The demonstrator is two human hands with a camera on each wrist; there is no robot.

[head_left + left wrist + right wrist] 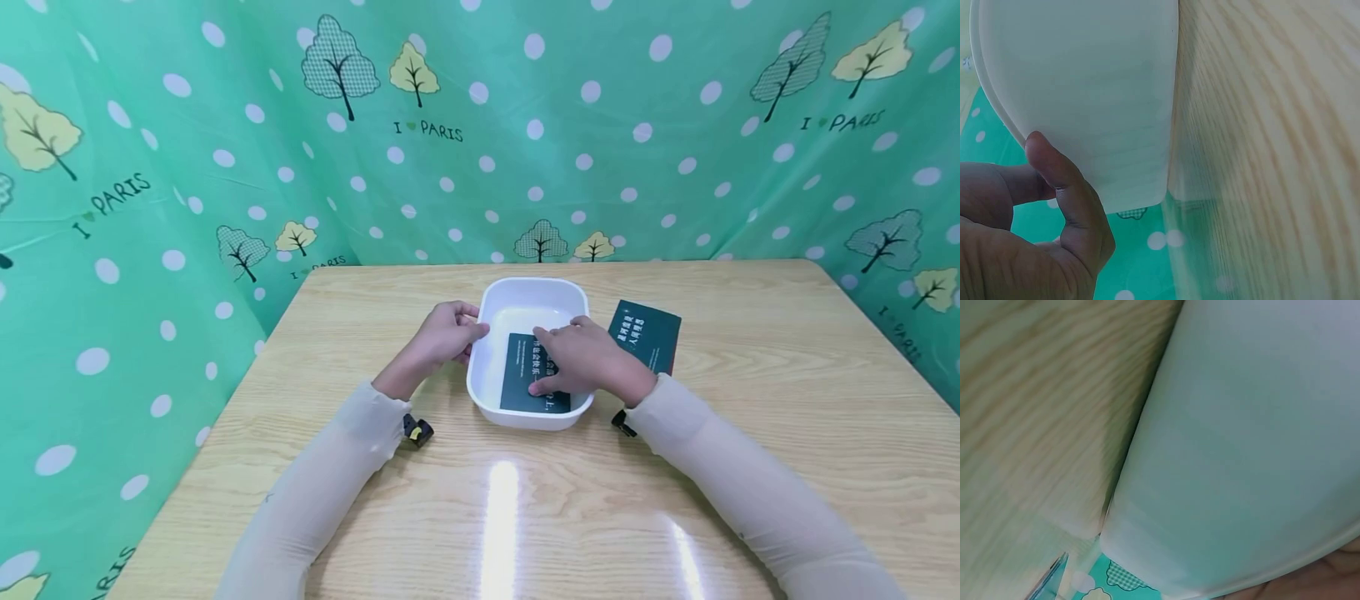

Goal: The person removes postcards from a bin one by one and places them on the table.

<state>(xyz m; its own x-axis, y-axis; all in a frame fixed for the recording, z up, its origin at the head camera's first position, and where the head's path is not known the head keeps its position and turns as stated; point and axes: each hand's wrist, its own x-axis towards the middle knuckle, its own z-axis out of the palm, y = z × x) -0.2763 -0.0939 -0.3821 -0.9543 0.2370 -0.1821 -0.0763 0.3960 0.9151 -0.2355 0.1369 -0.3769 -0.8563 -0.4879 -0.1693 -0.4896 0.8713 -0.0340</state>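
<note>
A white plastic basin [531, 292] stands on the table, with a dark green booklet [516, 379] with white lettering lying flat inside. At the basin's left rim is my left hand [444, 337], holding it between thumb and fingers; the left wrist view shows the thumb [1063, 175] against the rim. My right hand [581, 358] reaches over the right rim into the basin. Its thumb and a finger are spread apart and touch the booklet's cover, while the palm hides part of the lettering. The right wrist view shows mostly the basin's outer wall [1229, 450].
A second dark green booklet [652, 333] with a red edge lies right of the basin, partly behind my right wrist. The wooden table [780, 375] meets a green patterned curtain [450, 200] at the back and left. Small black devices [417, 431] sit at both wrists.
</note>
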